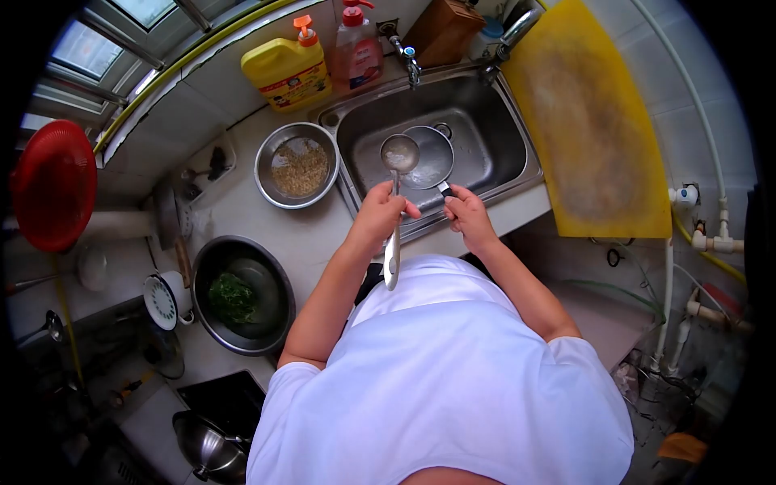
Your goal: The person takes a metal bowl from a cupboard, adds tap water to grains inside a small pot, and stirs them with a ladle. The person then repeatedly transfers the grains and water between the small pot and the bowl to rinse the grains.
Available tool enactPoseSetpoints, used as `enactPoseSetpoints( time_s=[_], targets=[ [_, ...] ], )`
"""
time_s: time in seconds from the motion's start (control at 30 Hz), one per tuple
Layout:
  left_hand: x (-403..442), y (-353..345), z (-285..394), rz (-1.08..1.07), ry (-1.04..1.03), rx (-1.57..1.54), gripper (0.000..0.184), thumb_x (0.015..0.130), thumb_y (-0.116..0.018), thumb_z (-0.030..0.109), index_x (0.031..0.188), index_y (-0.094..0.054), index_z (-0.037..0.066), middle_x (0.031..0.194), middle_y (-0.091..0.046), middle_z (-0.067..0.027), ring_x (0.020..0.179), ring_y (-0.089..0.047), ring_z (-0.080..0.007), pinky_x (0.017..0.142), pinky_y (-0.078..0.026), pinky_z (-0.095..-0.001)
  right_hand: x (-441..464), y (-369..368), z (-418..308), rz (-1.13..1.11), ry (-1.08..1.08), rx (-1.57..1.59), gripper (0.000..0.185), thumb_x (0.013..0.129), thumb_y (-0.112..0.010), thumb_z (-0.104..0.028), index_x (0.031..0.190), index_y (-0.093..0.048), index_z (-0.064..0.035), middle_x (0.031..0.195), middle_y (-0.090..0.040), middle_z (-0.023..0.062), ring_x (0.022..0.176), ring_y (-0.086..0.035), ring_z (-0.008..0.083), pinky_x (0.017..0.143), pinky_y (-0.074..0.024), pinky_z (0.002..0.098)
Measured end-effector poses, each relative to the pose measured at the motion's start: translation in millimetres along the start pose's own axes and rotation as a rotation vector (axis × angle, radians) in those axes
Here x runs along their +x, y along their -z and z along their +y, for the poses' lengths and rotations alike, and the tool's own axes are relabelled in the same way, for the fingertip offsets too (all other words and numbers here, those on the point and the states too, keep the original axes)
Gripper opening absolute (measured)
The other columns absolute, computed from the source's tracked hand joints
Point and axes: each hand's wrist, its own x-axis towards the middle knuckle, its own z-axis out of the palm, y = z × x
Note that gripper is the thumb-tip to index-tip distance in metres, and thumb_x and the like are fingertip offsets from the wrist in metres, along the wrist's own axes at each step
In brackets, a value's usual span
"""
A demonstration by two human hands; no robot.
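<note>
My left hand is closed around the handle of a metal ladle, whose pale handle end points back toward my shirt. The ladle's round bowl is over the sink, overlapping the left part of a strainer, with something whitish inside that I cannot make out. My right hand grips the short dark handle of that round strainer, which has a small loop on its far rim. Both tools are over the steel sink. Left of the sink stands a metal bowl of small tan bits in liquid.
A dark basin with leafy greens sits on the counter at left. Behind are a yellow jug, a pink pump bottle and a faucet. A stained yellow board leans at right; a lidded pot is lower left.
</note>
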Motion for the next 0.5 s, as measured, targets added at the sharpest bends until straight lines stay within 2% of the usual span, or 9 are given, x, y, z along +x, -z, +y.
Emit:
enactPoseSetpoints(
  time_s=[0.1,0.2,0.43,0.5],
  targets=[
    [-1,-3,2,0.028,-0.011,0.102,0.022,0.078,-0.042,0.005,0.097,-0.05,0.001,0.069,-0.061,-0.0068,0.05,-0.041,-0.0032,0.046,-0.03,-0.0171,-2,-3,-2,-0.013,-0.001,-0.004,0.045,0.085,-0.049,-0.012,0.126,-0.037,-0.0003,0.064,-0.046,-0.002,0.048,-0.035,0.0022,0.041,-0.0273,0.0166],
    [0,-3,0,0.032,-0.051,0.136,0.024,0.077,-0.042,0.004,0.099,-0.05,0.001,0.068,-0.061,-0.0059,0.05,-0.041,-0.003,0.046,-0.03,-0.0176,-4,-7,-4,-0.011,0.01,-0.001,0.039,0.086,-0.049,-0.011,0.123,-0.04,-0.0023,0.064,-0.044,-0.0028,0.05,-0.035,0.0015,0.041,-0.0283,0.0152],
    [11,2,-15,0.089,-0.123,0.321,0.026,0.077,-0.041,0.003,0.101,-0.051,0.0,0.067,-0.06,-0.0048,0.059,-0.051,-0.0071,0.057,-0.038,-0.0196,-6,-7,-7,-0.019,0.023,-0.014,0.038,0.087,-0.048,-0.01,0.123,-0.04,-0.0023,0.064,-0.044,-0.0027,0.05,-0.035,0.0015,0.041,-0.0283,0.0152],
    [12,2,-16,0.091,-0.119,0.321,0.026,0.077,-0.041,0.003,0.101,-0.052,0.0,0.067,-0.06,-0.0047,0.062,-0.053,-0.0081,0.059,-0.039,-0.0202,-5,-6,-6,-0.025,0.035,0.005,0.048,0.085,-0.05,-0.011,0.128,-0.034,0.0013,0.064,-0.047,-0.0013,0.046,-0.035,0.0029,0.04,-0.0296,0.0169]
  ],
)
